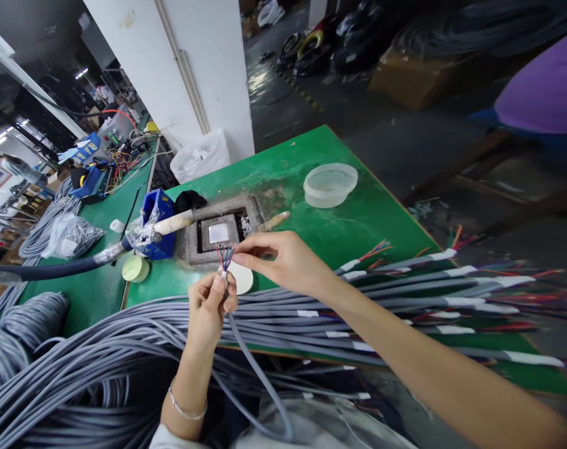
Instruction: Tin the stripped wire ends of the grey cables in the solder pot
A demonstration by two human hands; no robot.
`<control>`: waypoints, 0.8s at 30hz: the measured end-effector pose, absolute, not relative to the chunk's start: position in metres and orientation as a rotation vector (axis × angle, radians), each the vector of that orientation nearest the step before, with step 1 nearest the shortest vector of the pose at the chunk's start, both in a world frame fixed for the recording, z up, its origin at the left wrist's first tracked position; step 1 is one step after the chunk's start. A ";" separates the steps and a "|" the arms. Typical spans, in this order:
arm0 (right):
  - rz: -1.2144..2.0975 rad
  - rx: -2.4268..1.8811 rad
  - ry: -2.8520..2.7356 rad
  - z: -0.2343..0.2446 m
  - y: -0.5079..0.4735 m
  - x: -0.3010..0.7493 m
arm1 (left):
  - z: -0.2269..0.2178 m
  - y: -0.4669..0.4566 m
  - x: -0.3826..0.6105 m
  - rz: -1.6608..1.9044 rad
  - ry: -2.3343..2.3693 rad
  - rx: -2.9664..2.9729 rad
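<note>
My left hand (211,299) grips a grey multi-core cable (253,362) just below its stripped end, where a white wrap shows. Thin coloured wires (225,255) fan upward out of that end. My right hand (283,259) pinches at these wires from the right, thumb and forefinger together. Behind the fingers sits a solder pot (218,233) with a bright square of metal in its middle. A white round lid (242,277) lies partly hidden behind my hands.
Many grey cables (162,324) cross the green table (283,168), their stripped ends to the right. A clear plastic tub (330,187) stands at the back. Left of the pot are a blue bin (157,218), an extraction hose (54,270) and a small round tin (135,269).
</note>
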State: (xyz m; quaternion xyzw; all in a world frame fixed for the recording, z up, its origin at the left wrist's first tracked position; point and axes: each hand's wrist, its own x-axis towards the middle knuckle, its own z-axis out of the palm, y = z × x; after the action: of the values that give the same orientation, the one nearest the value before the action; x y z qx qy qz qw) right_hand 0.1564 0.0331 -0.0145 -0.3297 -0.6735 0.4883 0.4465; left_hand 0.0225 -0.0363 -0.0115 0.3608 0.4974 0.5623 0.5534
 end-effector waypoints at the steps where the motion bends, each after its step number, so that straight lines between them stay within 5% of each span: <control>1: 1.209 -0.819 -1.658 -0.015 0.033 0.156 | -0.011 -0.037 0.022 1.323 1.168 0.835; 24: 1.161 -0.627 -1.522 -0.008 0.024 0.157 | -0.009 -0.039 0.022 1.378 1.088 0.682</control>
State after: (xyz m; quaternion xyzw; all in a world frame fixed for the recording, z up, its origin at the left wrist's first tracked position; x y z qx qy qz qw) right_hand 0.1573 0.0237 -0.0079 -0.2631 -0.6386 0.4873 0.5343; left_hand 0.0220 -0.0389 -0.0090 0.2928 0.4671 0.5916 0.5883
